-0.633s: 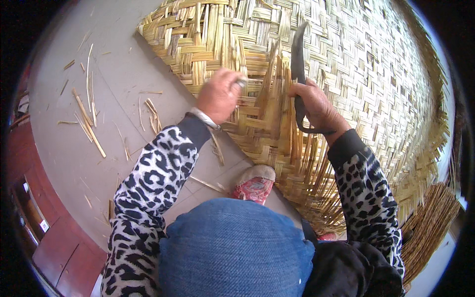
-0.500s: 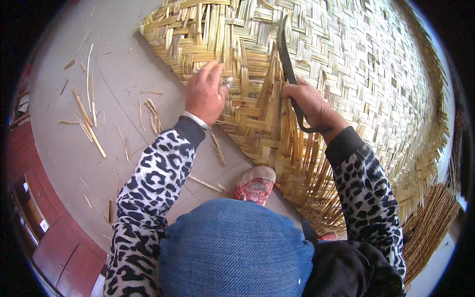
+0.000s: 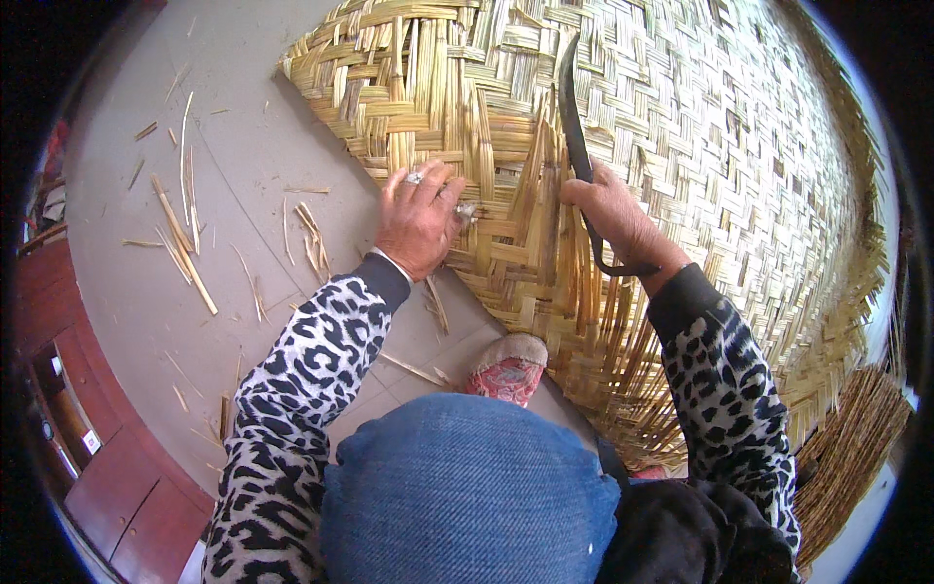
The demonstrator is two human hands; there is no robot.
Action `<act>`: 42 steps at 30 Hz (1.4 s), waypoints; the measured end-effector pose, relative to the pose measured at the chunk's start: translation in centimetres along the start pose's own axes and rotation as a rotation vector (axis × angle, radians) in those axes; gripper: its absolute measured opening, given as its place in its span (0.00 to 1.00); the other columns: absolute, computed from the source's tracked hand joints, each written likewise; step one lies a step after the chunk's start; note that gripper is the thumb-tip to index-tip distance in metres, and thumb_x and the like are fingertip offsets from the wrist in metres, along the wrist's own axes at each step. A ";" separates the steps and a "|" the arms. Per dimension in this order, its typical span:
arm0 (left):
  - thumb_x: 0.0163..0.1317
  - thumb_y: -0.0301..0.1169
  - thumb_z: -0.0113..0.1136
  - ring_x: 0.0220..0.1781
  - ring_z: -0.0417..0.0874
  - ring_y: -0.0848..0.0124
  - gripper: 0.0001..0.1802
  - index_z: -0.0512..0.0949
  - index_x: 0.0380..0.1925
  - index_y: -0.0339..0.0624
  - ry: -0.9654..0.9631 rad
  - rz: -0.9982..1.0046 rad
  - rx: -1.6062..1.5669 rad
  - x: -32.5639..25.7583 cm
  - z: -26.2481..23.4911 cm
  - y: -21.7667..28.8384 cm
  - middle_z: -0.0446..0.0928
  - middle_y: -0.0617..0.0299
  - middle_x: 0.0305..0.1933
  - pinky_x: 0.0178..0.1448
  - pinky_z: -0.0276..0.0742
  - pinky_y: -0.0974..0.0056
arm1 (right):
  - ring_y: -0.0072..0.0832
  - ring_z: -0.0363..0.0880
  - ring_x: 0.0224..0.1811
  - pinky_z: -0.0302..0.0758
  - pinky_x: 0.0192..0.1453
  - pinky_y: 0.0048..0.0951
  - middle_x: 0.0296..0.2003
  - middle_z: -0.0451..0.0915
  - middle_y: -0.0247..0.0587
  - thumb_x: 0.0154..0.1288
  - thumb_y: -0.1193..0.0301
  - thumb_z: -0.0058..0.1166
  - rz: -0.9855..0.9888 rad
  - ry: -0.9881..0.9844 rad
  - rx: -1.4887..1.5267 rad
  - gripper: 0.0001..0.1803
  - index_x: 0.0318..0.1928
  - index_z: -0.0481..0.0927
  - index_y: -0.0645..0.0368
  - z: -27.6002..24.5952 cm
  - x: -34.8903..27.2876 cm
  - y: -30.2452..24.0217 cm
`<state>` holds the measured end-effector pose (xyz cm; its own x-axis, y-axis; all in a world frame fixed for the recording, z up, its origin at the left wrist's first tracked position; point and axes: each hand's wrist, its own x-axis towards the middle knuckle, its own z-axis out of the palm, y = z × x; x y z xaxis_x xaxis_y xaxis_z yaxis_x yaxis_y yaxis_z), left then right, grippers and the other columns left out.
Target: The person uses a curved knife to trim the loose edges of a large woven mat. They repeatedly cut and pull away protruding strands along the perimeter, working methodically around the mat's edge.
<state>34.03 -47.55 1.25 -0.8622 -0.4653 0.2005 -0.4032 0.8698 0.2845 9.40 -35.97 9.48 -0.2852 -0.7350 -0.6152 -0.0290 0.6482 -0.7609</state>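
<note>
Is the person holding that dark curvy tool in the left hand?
No, the right hand grips the dark curved tool over the woven mat.

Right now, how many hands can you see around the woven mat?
2. The left hand is over the left edge of the woven mat; the right hand, farther right, grips a dark curved blade. No others show.

Holds left forearm (image 3: 316,355) and right forearm (image 3: 718,375) forward, well apart. Turns left hand (image 3: 418,222) palm down, fingers (image 3: 397,191) slightly bent; curls right hand (image 3: 617,220) into a closed grip, thumb (image 3: 573,192) pointing inward.
</note>
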 end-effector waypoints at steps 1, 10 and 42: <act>0.59 0.37 0.62 0.71 0.68 0.59 0.27 0.75 0.60 0.47 0.045 0.001 -0.021 0.2 -0.1 -0.1 0.70 0.58 0.66 0.75 0.56 0.45 | 0.22 0.71 0.35 0.71 0.42 0.27 0.35 0.76 0.32 0.62 0.70 0.51 -0.030 0.017 0.002 0.18 0.51 0.75 0.66 0.0 0.3 0.4; 0.65 0.41 0.58 0.71 0.67 0.56 0.26 0.73 0.62 0.45 0.089 -0.084 0.011 1.7 1.4 -0.9 0.70 0.57 0.66 0.75 0.56 0.45 | 0.23 0.75 0.44 0.72 0.53 0.25 0.45 0.80 0.35 0.61 0.75 0.50 -0.164 -0.022 -0.047 0.26 0.61 0.70 0.68 -0.4 3.4 1.3; 0.67 0.42 0.57 0.69 0.69 0.60 0.22 0.75 0.58 0.48 0.167 -0.062 0.117 3.7 0.4 -4.0 0.71 0.60 0.65 0.73 0.56 0.44 | 0.22 0.74 0.47 0.71 0.55 0.25 0.46 0.80 0.34 0.61 0.73 0.52 -0.164 -0.140 -0.034 0.25 0.59 0.74 0.69 -1.3 4.2 0.1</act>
<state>32.30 -52.68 0.50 -0.7755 -0.5308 0.3418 -0.4953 0.8472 0.1919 6.98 -38.68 7.07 -0.1378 -0.8500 -0.5084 -0.0968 0.5224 -0.8472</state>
